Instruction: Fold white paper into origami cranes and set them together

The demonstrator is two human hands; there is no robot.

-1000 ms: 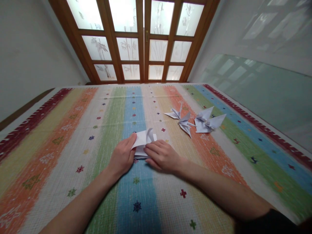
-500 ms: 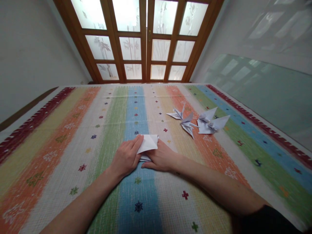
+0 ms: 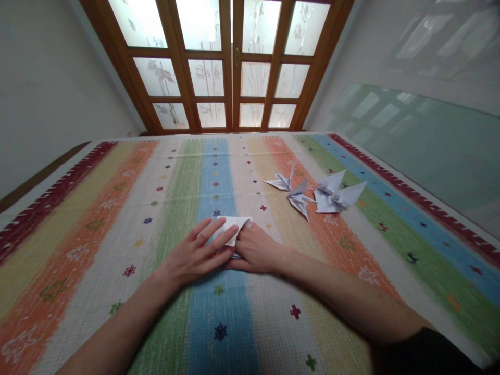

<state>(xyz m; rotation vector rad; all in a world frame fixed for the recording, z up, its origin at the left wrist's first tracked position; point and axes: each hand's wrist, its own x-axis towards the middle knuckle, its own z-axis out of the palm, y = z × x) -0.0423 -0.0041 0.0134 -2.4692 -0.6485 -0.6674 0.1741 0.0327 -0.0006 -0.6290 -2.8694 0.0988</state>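
White paper (image 3: 234,225), partly folded, lies flat under both hands near the middle of the striped surface (image 3: 117,234). Left hand (image 3: 199,255): flat, fingers spread, pressing the paper down. Right hand (image 3: 255,252): fingers curled against the near right edge of the paper; whether they pinch it cannot be told. Three finished cranes (image 3: 299,198) lie to the far right, well apart from the hands. Judgement: this piece is at an early flat-fold stage; wings, neck and tail remain to be shaped.
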